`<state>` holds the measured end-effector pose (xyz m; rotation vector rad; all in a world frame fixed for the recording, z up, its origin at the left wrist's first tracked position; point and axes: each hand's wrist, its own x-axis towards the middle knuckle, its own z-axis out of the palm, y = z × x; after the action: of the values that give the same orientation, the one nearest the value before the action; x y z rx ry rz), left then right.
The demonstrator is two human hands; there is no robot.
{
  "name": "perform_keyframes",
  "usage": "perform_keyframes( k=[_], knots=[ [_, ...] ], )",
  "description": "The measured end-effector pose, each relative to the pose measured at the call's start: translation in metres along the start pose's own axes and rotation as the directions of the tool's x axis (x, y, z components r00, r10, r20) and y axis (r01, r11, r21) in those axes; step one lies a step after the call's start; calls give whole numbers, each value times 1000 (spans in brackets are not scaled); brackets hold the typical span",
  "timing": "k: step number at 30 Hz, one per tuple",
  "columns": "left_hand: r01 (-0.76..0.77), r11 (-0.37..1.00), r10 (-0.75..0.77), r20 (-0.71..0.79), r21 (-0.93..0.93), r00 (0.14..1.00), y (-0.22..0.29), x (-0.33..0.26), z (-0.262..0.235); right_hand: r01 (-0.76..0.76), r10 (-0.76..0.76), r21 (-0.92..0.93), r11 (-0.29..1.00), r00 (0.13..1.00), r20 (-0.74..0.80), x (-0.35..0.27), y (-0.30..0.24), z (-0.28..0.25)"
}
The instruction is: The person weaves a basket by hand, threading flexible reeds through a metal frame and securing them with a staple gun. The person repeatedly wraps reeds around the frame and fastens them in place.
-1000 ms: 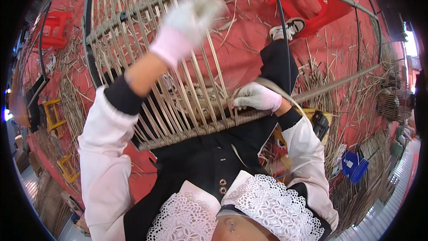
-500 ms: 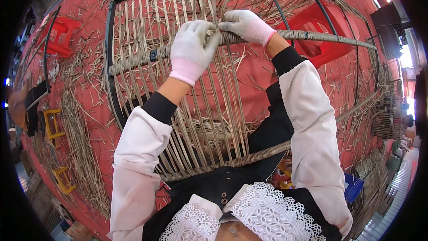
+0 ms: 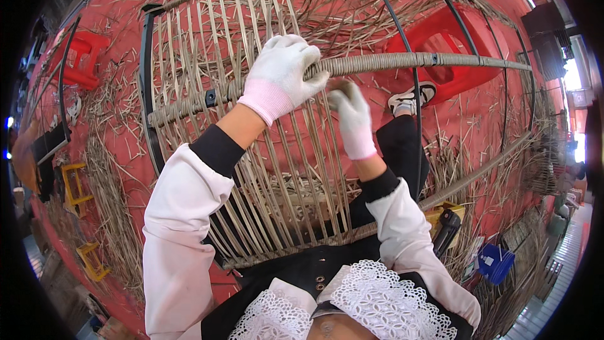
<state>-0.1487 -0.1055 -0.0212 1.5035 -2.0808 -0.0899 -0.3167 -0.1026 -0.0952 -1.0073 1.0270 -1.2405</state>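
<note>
A dark metal frame point(image 3: 146, 69) lies across my lap, strung with long flat tan woven strips point(image 3: 248, 179) on its left part. Through its middle runs a crossbar point(image 3: 390, 62) wound tightly with the same strip. My left hand point(image 3: 283, 75), in a white glove with a pink cuff, is closed around this bar where the winding meets the strung strips; its fingers hide what lies beneath. Just below the bar and to the right, my gloved right hand point(image 3: 353, 116) has its fingers curled in. Motion blurs the fingertips, and whatever is between them cannot be made out.
Loose strips point(image 3: 113, 214) litter the red floor. A red plastic stool point(image 3: 440, 50) stands beyond the bar at right, near a shoe point(image 3: 412, 96). Another red stool point(image 3: 85, 56) and yellow stools point(image 3: 75, 186) are at left. A blue container point(image 3: 495, 263) sits at lower right.
My right hand has come off the top of the bar and moved down toward me, beneath it. My left hand has shifted slightly right and closed over the bar.
</note>
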Motion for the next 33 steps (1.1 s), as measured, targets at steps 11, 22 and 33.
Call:
perform_keyframes(
  k=[11,22,33],
  knots=[
    [-77,974,113,158,-215,981,-5,-4,-5,289,-49,-389,875,852,521,-8,-65,-26],
    [293,943,-251,237,-161,939,2,18,7,-398,-552,-909,126,733,-398,-173,-56,-374],
    [158,985,-145,152,-73,978,4,14,14,-791,100,-513,333,570,-815,-298,4,-571]
  ],
)
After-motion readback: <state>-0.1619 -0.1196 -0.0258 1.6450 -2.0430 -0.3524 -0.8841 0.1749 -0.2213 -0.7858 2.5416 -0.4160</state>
